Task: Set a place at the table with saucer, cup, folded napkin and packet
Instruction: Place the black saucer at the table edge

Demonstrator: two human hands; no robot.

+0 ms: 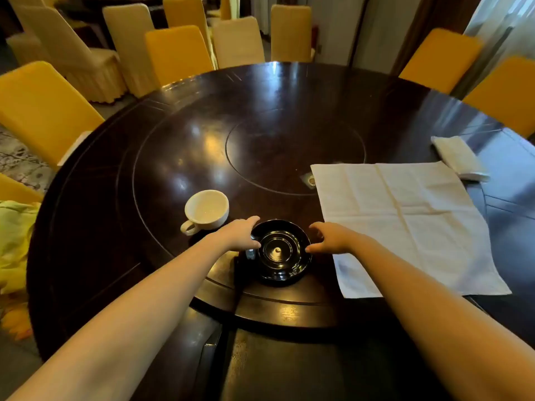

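Observation:
A glossy black saucer [280, 253] lies on the dark round table [202, 134] near its front edge. My left hand [240, 234] holds the saucer's left rim and my right hand [330, 238] holds its right rim, fingers curled at the edge. A white cup [206, 211] stands upright just left of the saucer, its handle toward me. An unfolded white napkin [405, 224] lies flat to the right. A small packet [310, 180] peeks out at the napkin's far left corner, half hidden.
A folded white cloth [460, 160] lies at the far right of the table. Yellow and cream covered chairs [43, 108] ring the table. A yellow-green cloth [14, 241] lies at the left edge. A dark chair back [278, 369] stands under my arms.

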